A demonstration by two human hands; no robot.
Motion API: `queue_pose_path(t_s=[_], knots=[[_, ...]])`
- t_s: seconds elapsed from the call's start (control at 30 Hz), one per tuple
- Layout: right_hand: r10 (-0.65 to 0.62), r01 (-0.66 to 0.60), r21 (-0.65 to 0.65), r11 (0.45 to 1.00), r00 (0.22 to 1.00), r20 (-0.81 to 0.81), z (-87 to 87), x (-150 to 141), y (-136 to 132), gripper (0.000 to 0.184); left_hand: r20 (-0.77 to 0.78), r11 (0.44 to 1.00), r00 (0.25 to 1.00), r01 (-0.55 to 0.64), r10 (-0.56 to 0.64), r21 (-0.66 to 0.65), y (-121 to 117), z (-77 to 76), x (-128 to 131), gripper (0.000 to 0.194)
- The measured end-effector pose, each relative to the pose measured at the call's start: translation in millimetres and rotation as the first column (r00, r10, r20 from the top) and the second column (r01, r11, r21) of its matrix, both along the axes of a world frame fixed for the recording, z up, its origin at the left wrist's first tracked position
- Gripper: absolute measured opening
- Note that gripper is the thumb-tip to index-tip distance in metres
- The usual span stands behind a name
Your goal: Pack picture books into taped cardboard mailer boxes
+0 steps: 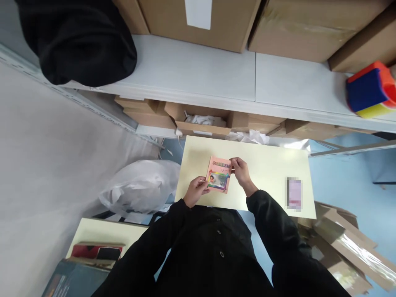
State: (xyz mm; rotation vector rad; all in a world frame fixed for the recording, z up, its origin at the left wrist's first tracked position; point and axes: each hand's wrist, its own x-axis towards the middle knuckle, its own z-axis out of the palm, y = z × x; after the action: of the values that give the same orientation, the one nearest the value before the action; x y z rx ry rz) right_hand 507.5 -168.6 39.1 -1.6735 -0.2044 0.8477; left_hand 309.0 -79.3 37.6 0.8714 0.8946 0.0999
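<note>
Pink booklet [218,175]: held cover up over the cream table [269,177], near its front edge, between a worker's two hands.
Handling: judged light, thin and bendable, likely paper, easily creased; the cover may be slightly slick.
Best hold: opposite edges, lightly pinched, clear of the printed picture.
Left hand [196,190]: thumb and fingers closed on the lower left edge.
Right hand [240,170]: fingertips pinching the upper right corner, wrist angled inward.
Black sleeves [272,222]: both forearms reach forward, converging on the booklet.
</note>
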Motion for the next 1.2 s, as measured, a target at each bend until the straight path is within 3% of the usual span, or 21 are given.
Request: queue_pose_path(t_s=[0.13, 0.23, 0.33, 0.47, 0.6, 0.77, 0.83, 0.93, 1.03, 1.1, 1.2], knots=[[-0.071, 0.072, 0.043, 0.996, 0.997, -0.027, 4.8, 7.2, -17.8, 0.035, 0.027, 0.998, 0.998, 0.059, -0.058, -0.026, -2.5, 4.3, 8.2, 0.047], [-0.050, 0.066, 0.123, 0.990, 0.990, -0.129, 8.3, 15.7, -34.7, 0.034, 0.054, 0.997, 0.997, 0.055, -0.052, -0.056, -8.2, 7.9, 10.8, 0.049], [0.022, 0.024, 0.203, 0.979, 0.974, -0.224, 13.2, 22.1, -51.7, 0.030, 0.088, 0.991, 0.994, 0.072, -0.062, -0.114, -18.6, 12.0, 13.6, 0.049], [0.156, -0.048, 0.330, 0.943, 0.939, -0.308, 20.6, 22.3, -67.6, 0.042, 0.139, 0.963, 0.985, 0.129, -0.098, -0.237, -42.6, 16.3, 22.2, 0.046], [0.311, -0.120, 0.460, 0.880, 0.877, -0.365, 23.5, 23.3, -78.1, 0.032, 0.168, 0.939, 0.980, 0.152, -0.103, -0.309, -68.4, 18.1, 31.2, 0.046], [0.379, -0.229, 0.423, 0.877, 0.871, -0.313, 23.4, 38.1, -93.3, 0.025, 0.244, 0.931, 0.967, 0.157, -0.077, -0.328, -77.3, 26.4, 29.4, 0.061], [0.379, -0.270, 0.358, 0.894, 0.881, -0.283, 25.8, 45.0, -99.6, 0.023, 0.250, 0.948, 0.963, 0.171, -0.103, -0.268, -75.5, 29.8, 26.3, 0.069], [0.346, -0.288, 0.252, 0.924, 0.911, -0.225, 31.6, 53.3, -108.0, 0.023, 0.168, 0.986, 0.973, 0.164, -0.159, -0.016, -74.2, 30.8, 23.7, 0.059], [0.324, -0.287, 0.210, 0.935, 0.930, -0.172, 37.0, 59.0, -114.3, 0.029, 0.099, 0.981, 0.992, 0.059, -0.078, 0.185, -75.7, 27.9, 24.2, 0.052], [0.312, -0.280, 0.200, 0.939, 0.938, -0.150, 39.2, 61.7, -116.7, 0.034, 0.095, 0.975, 0.995, 0.016, -0.038, 0.219, -77.0, 26.0, 25.0, 0.051], [0.248, -0.223, 0.176, 0.959, 0.959, -0.136, 40.2, 64.2, -117.9, 0.038, 0.086, 0.970, 0.991, 0.080, -0.102, 0.231, -79.4, 25.3, 26.5, 0.046]])
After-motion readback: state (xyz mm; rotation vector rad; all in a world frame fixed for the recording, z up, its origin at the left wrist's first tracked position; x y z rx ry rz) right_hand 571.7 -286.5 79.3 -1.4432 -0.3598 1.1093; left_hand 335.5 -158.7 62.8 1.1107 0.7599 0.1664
